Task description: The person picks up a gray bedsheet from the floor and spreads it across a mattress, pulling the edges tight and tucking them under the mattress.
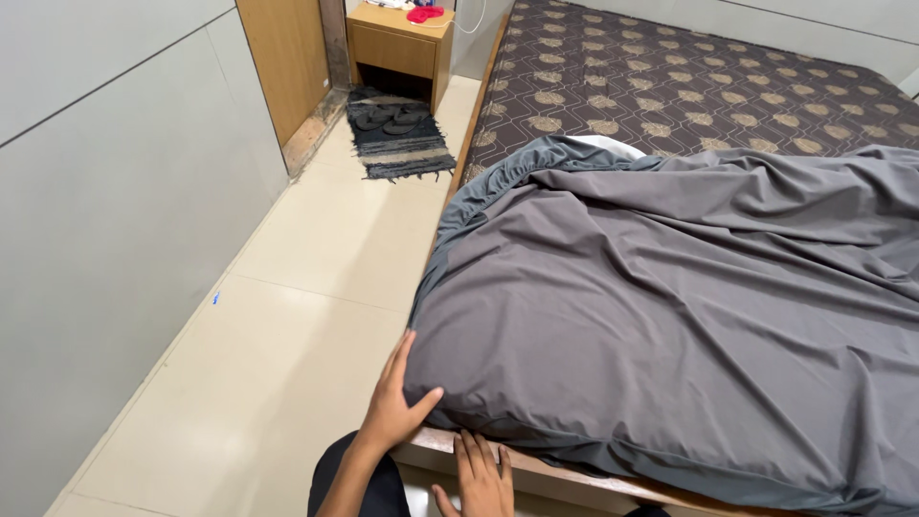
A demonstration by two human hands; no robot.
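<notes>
A grey fitted sheet (670, 297) covers the near half of a mattress (689, 86) with a dark brown patterned top. My left hand (395, 400) presses flat against the sheet-covered near left corner of the mattress, thumb on top. My right hand (479, 476) lies just below the mattress edge on the wooden bed frame (574, 482), fingers spread and pointing under the corner. The sheet is bunched and wrinkled toward the far side, where the bare mattress shows.
Cream floor tiles (287, 325) run along the bed's left side beside a pale wall (105, 211). At the far end stand a wooden bedside cabinet (397, 43), a dark striped mat (397, 139) with a pair of sandals (394, 120), and a wooden door (282, 57).
</notes>
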